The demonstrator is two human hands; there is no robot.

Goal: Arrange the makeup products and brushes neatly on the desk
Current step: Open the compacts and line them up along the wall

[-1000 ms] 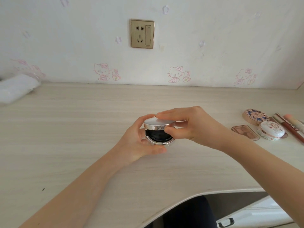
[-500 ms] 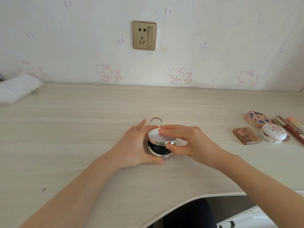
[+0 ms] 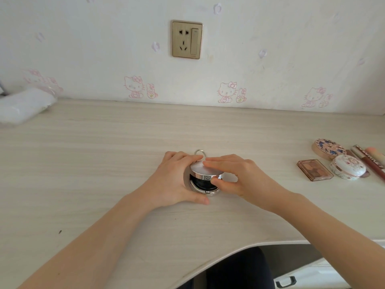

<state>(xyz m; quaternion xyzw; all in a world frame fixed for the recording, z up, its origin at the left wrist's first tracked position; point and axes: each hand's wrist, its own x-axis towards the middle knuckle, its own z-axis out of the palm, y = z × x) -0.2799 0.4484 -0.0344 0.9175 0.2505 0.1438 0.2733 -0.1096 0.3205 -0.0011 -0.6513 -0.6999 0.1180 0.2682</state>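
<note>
My left hand [image 3: 175, 180] curls round the left side of the compact [image 3: 205, 183], thumb along its front, holding it down on the desk [image 3: 104, 163]. My right hand [image 3: 235, 176] pinches the lid [image 3: 199, 168], fingers flat on top and thumb under its rim; the lid stands ajar. Just beyond my hands a metal ring [image 3: 200, 152] shows. Well to the right of my right hand lie a palette [image 3: 314, 170], a white case [image 3: 347, 166], a floral case [image 3: 328, 148] and tubes [image 3: 369, 161]

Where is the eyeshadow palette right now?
Head view: the eyeshadow palette lies flat on the desk, far right, just left of the white floral compact.
</note>
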